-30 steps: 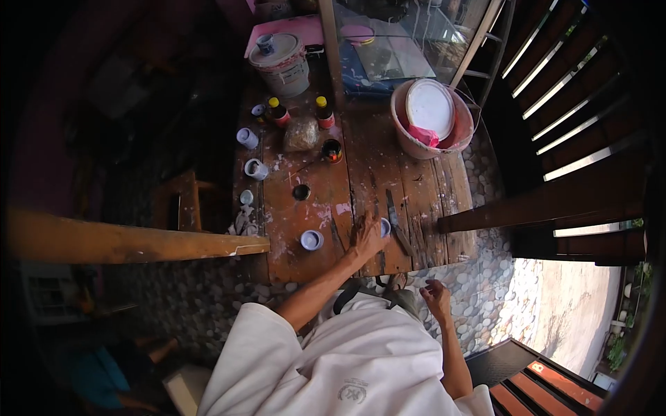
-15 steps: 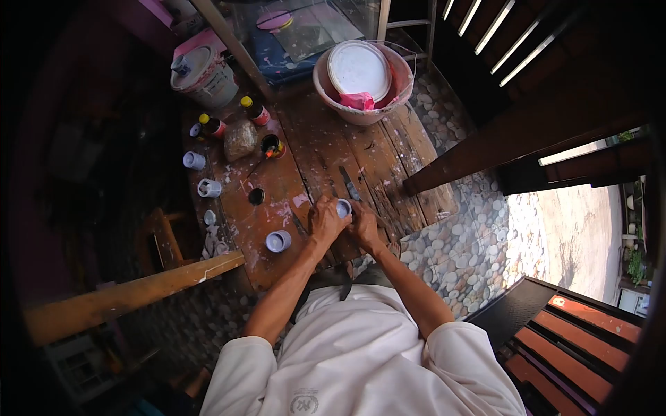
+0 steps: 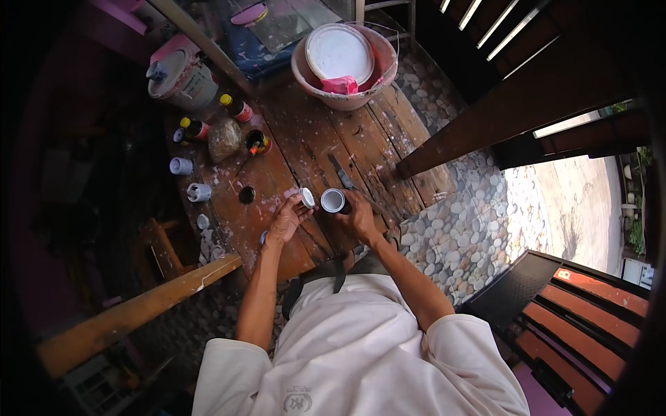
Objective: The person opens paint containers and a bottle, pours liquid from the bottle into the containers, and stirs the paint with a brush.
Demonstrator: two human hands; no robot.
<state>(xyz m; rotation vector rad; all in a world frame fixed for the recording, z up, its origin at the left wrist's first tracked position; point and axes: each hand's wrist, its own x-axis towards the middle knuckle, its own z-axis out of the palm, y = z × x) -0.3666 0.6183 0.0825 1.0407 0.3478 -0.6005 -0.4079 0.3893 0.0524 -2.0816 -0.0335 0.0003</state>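
My left hand (image 3: 286,220) pinches a small round white lid (image 3: 306,198) by its edge, above the wooden table. In my right hand (image 3: 359,218) is a small open can (image 3: 333,201), its pale inside facing up. The lid and the can are apart, side by side. Just beyond the can lies a knife-like tool (image 3: 340,171) with a dark handle. A dark round lid or hole (image 3: 246,195) shows on the boards left of my left hand. My left forearm hides most of another small container (image 3: 263,237).
A pink basin (image 3: 388,73) holding a white lidded bucket (image 3: 340,54) stands at the back. Along the left are yellow-capped bottles (image 3: 237,109), a lumpy bag (image 3: 225,140), a dark open can (image 3: 258,142) and small white cups (image 3: 199,192). A wooden post (image 3: 444,142) rises at right.
My hands have moved apart, the left one leftward with the lid. The lid is off the can, whose open top now shows. The view has shifted slightly.
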